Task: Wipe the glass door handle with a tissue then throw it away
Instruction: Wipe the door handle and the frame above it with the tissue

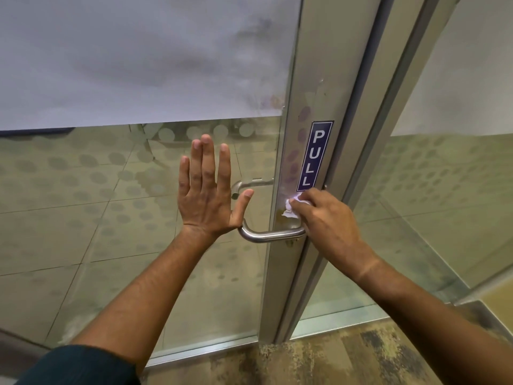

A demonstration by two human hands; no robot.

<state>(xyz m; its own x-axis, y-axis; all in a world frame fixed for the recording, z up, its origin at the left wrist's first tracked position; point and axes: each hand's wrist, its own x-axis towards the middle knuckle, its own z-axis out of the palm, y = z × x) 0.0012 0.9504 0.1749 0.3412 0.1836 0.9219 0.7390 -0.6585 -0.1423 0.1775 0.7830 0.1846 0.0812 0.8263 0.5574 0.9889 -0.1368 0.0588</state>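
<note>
A curved steel door handle (pixel 270 235) sticks out from the metal stile of the glass door (pixel 308 101). My right hand (pixel 324 218) is closed around a crumpled white tissue (pixel 291 208) and presses it against the stile just above the handle's root. Below the blue PULL sticker (pixel 315 157), the tissue shows only at my fingertips. My left hand (pixel 205 190) lies flat with fingers spread on the glass pane, its thumb close to the handle's bent end.
A second handle (pixel 249 186) shows through the glass on the far side. The pane (pixel 111 190) is frosted on top and dotted below. A fixed glass panel (pixel 444 176) stands to the right. Worn patterned floor (pixel 347 357) lies at the door's foot.
</note>
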